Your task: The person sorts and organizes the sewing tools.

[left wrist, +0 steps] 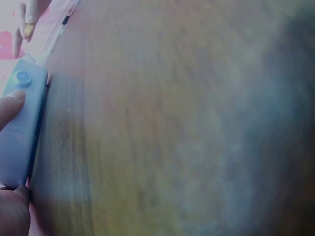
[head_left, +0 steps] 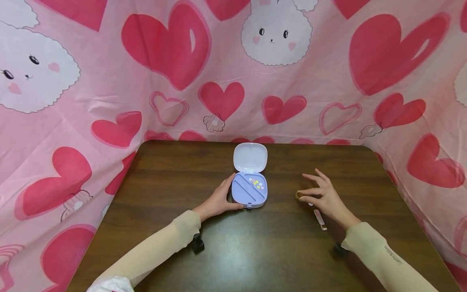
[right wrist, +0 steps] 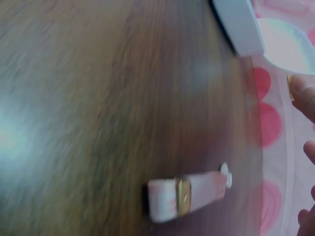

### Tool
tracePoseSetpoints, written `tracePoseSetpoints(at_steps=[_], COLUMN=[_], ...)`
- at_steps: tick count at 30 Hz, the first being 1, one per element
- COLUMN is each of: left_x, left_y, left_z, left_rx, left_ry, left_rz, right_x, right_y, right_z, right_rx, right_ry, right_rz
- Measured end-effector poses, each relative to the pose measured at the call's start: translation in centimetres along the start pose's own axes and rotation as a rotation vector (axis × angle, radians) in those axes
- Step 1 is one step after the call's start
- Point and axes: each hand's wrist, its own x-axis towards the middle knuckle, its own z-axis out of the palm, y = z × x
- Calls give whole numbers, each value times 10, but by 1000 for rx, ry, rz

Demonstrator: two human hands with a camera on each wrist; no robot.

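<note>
A periwinkle pill case [head_left: 249,190] lies on the table with its white lid [head_left: 250,157] raised at the back. Diagonal dividers split its inside, and several small yellow, pink and white round pieces [head_left: 257,184] sit in the upper right section. My left hand [head_left: 218,199] grips the case, fingers along its left side and thumb at the front near the round catch [left wrist: 22,77]. Right of the case, above the table, my right hand [head_left: 327,198] pinches a small gold ring [head_left: 298,195] between thumb and index finger, the other fingers spread.
Below my right hand lies a slim pink-and-white piece with a gold band [right wrist: 183,196]. A small white piece [right wrist: 226,175] sits at its far end. The brown wooden table [head_left: 175,170] meets a pink heart-patterned cloth [head_left: 310,81] at the back and sides.
</note>
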Motion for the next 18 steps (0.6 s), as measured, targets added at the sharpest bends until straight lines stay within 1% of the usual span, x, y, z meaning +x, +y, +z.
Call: tracePoseSetpoints(at_steps=[8, 15, 18], left_x=[0, 0, 0], left_y=[1, 1, 1], left_z=[0, 0, 0], left_rx=[-2, 1, -3], left_ry=[3, -1, -1], left_rz=[3, 2, 7], right_x=[13, 22, 25], right_y=[-8, -12, -13], right_z=[10, 21, 24], right_rx=[26, 12, 34], right_ry=[-36, -2, -12], right_rz=[25, -53, -48])
